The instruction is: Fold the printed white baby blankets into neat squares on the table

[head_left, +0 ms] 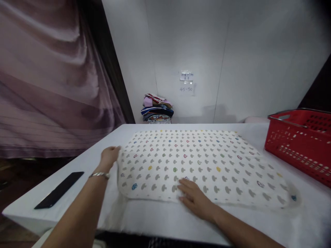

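Observation:
A white cloth (191, 162) printed with grey and coloured mushrooms lies spread across the white table, its corners rounded and its right front edge blurred. At its left edge, my left hand (110, 156) is closed, pinching the cloth's border; a bracelet circles that wrist. My right hand (195, 198) rests palm down over the cloth's front edge, near the middle, with its fingers stretched out and slightly apart. Its fingertips touch the printed surface.
A black flat slab, perhaps a phone (60, 189), lies at the table's left. On the right stands a red plastic basket (297, 144) with a metal handle. Folded fabrics (157, 109) are stacked by the back wall, near paper notes (186, 89). A pink curtain (51, 79) hangs at left.

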`<state>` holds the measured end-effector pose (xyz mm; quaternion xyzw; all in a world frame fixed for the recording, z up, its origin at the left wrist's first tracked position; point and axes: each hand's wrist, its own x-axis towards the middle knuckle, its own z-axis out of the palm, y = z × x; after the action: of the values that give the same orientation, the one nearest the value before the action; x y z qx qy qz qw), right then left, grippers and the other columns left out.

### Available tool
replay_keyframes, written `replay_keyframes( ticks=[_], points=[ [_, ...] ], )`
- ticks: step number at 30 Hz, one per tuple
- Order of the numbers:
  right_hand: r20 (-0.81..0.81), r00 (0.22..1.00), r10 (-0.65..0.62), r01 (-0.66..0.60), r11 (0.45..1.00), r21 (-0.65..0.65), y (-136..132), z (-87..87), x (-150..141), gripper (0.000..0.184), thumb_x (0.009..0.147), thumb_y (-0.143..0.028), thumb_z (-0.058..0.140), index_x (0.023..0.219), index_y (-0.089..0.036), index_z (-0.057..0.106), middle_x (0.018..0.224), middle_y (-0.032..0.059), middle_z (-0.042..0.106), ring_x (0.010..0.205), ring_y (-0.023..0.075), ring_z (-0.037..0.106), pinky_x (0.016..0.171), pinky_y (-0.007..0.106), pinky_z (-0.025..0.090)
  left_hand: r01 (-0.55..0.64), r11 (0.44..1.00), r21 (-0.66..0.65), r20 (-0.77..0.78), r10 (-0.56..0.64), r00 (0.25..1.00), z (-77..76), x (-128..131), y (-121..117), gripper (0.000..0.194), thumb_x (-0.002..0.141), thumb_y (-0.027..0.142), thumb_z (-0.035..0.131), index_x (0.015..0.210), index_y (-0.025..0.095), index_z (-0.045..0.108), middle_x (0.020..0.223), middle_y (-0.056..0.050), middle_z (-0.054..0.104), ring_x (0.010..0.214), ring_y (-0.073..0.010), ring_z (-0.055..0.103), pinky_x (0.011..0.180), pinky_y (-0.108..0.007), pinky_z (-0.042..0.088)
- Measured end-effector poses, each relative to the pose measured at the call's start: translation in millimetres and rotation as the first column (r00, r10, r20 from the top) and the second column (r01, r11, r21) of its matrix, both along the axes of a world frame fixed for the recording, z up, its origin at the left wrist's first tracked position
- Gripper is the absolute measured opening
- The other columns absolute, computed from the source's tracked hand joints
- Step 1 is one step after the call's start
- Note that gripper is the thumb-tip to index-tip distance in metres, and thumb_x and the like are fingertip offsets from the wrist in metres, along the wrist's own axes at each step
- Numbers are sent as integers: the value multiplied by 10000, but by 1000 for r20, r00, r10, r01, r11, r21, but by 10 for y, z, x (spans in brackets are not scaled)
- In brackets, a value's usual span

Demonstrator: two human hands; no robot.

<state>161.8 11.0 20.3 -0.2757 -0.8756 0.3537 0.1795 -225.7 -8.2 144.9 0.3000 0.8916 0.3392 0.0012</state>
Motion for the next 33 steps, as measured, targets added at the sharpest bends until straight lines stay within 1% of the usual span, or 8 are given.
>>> replay_keyframes(
  ticks=[3,6,8,11,14,18,24,33],
  points=[
    [-196,955,-224,142,922,-361,187,124,27,490,858,-485,488,1276,-231,521,1391,81,445,1289,243,379,1082,456,277,224,975,-1,-10,-224,975,183,719,613,281,786,342,480,768,114,644,720,-45,647,689,-155,544,605,-242,385],
    [-338,809,-481,136,712,-689,439,287,182,494,821,-511,549,1239,-248,530,1314,82,526,1191,239,492,1013,435,377,534,846,-3,-56,-533,844,166,1743,1053,269,828,295,452,813,109,645,811,-79,659,743,-159,552,672,-259,399],
    [-385,669,-635,61,564,-823,589,375,376,471,816,-506,559,1214,-257,523,1256,81,570,1116,223,554,951,401,439,715,698,-41,-70,-716,694,26,2489,1168,259,846,262,435,839,113,646,849,-98,659,773,-165,565,705,-269,412],
    [-369,544,-754,-20,428,-904,705,412,743,408,847,-530,476,1126,-244,557,1109,73,646,1006,211,616,848,354,495,897,387,-215,12,-917,399,-304,3436,1092,252,845,217,418,819,129,653,836,-103,650,775,-180,592,693,-282,433],
    [-262,542,-798,-4,310,-951,663,335,1059,383,864,-494,437,1046,-192,586,974,83,684,938,224,641,780,344,511,911,254,-326,23,-961,276,-632,3956,883,297,852,174,363,948,113,638,931,-141,631,814,-209,610,684,-311,452],
    [-197,554,-809,6,240,-971,524,178,1226,296,827,-407,514,974,-165,600,868,77,699,886,232,655,761,344,509,910,207,-359,23,-973,230,-899,4062,657,290,828,176,395,1039,134,590,1013,-138,598,880,-229,597,720,-344,462],
    [-289,577,-764,48,385,-922,570,99,1187,218,762,-338,631,906,-185,574,784,32,684,701,169,641,564,251,495,922,219,-319,-112,-975,193,-1037,3859,404,451,757,119,453,1204,177,443,1147,-105,513,992,-236,505,796,-375,442],
    [-133,777,-615,189,430,-883,791,138,1179,384,623,-105,569,997,-189,566,573,-31,594,500,140,571,456,241,476,854,359,-377,-213,-931,298,-1137,3476,118,503,695,61,456,1175,213,461,1058,-76,518,956,-235,465,826,-396,371]
  ],
)
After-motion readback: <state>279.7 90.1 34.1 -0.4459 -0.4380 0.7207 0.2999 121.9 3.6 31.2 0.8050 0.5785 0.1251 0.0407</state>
